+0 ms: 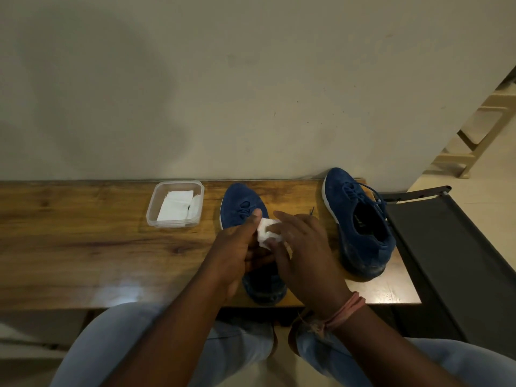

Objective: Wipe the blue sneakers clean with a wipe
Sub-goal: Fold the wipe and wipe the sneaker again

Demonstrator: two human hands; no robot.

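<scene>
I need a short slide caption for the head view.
Both hands, left hand and right hand, hold a white wipe over one blue sneaker.

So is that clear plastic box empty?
No, the clear plastic box on the wooden table holds folded white wipes.

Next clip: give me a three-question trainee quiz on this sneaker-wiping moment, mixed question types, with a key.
1. True or false: the wipe is held by both the left hand and the right hand.
2. What lies in the clear plastic container? A) a brush B) folded white wipes C) laces
3. Which blue sneaker is under the hands: the one nearer the container or the right-end sneaker?

Key: 1 true; 2 B; 3 nearer the container.
</scene>
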